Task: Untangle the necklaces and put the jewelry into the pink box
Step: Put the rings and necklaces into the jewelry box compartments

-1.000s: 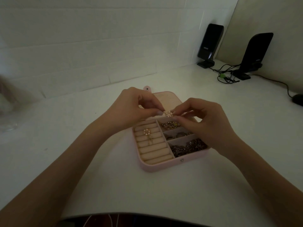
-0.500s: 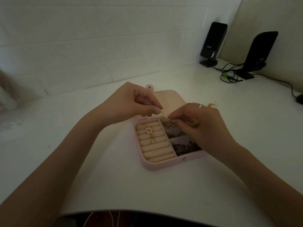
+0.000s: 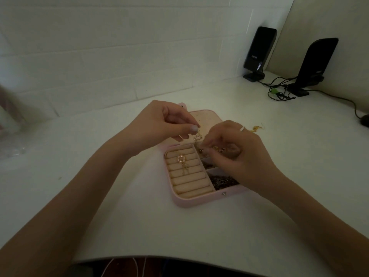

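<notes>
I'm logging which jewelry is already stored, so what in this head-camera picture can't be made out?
- Head view: far right compartments of the open pink jewelry box, largely covered by the right hand.
- Small gold flower-shaped piece pinched by the left hand: too small and dim to tell its type.
- Dark tangled chains in the near compartment: count unreadable.
- Blurred object at the left edge, cut off.

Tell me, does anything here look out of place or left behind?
One small gold jewelry piece lies loose on the white table, just beyond the right hand, outside the open pink box where the other jewelry sits. Nothing looks spilled or broken.
</notes>
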Demonstrator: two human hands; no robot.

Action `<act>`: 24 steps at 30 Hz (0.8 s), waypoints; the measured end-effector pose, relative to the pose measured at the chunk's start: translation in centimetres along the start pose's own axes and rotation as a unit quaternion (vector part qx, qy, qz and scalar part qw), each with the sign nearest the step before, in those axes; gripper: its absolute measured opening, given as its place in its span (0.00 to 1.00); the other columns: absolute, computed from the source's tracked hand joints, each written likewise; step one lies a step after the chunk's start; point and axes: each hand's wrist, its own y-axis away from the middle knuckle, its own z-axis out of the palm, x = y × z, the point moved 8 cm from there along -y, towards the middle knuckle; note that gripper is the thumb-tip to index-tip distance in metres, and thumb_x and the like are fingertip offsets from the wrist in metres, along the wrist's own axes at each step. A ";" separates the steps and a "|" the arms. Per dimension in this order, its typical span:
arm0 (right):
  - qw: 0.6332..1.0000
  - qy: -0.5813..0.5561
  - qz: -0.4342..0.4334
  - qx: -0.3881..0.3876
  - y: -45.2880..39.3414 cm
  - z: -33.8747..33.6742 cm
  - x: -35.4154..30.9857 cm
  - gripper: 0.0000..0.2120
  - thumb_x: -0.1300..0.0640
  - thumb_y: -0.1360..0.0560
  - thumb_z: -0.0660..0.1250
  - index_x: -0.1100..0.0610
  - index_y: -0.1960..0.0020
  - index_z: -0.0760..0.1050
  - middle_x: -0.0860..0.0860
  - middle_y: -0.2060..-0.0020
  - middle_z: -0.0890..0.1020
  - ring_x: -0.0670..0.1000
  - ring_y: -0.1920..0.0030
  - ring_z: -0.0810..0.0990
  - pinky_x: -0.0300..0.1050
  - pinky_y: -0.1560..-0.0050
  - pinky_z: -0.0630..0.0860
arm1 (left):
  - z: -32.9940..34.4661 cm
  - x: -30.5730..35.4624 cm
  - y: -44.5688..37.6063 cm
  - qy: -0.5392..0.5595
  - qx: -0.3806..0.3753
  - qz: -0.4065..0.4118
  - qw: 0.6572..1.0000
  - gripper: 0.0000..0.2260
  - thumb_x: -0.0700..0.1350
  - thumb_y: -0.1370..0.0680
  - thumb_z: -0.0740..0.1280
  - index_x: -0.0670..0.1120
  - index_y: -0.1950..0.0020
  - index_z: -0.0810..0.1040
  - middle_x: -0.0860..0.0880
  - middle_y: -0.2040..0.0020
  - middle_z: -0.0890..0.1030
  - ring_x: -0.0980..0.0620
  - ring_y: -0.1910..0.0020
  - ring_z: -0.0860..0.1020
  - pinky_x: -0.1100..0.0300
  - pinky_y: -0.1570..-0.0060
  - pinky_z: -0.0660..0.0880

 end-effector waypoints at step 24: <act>0.999 0.021 0.027 0.020 0.2 -0.3 -0.1 0.06 0.65 0.29 0.72 0.57 0.56 0.78 0.47 0.64 0.81 0.45 0.60 0.79 0.35 0.60 0.75 | 0.3 0.2 0.0 -0.032 -0.019 0.026 0.999 0.05 0.40 0.30 0.74 0.48 0.56 0.84 0.51 0.66 0.84 0.57 0.67 0.79 0.66 0.62 0.77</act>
